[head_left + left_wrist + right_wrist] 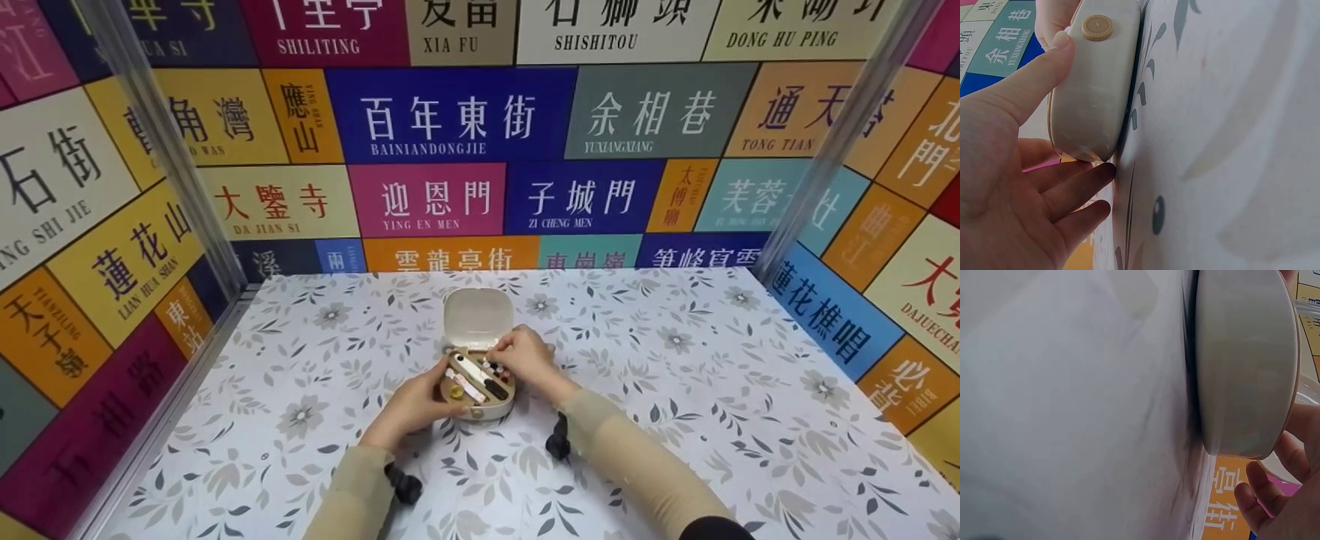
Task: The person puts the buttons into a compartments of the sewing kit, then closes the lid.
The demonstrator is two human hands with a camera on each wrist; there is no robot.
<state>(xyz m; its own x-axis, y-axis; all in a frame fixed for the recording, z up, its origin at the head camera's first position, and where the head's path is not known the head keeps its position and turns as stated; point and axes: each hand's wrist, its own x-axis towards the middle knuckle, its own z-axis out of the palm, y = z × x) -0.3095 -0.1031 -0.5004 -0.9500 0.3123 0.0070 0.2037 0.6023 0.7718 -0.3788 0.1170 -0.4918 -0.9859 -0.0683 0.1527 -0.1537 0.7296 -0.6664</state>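
A cream case (491, 413) stands on the table, its pale lid (478, 319) raised at the back. Its divided inside holds a white stick with a black end (474, 369), a pale pink strip (468, 385), a small yellow piece (457, 391) and several small dark and red bits (501, 370). My left hand (414, 401) grips the case's left side, thumb at the front rim. A tan button (1097, 28) sits on the front wall. Over the back right compartment, my right hand (527, 355) has bent fingers and thumb together; whether they pinch anything is hidden.
The table (360, 472) wears a white cover with grey leaves and flowers. Colourful sign-patterned panels (450, 112) rise behind it and on both sides, with metal posts (169, 142) at the back corners.
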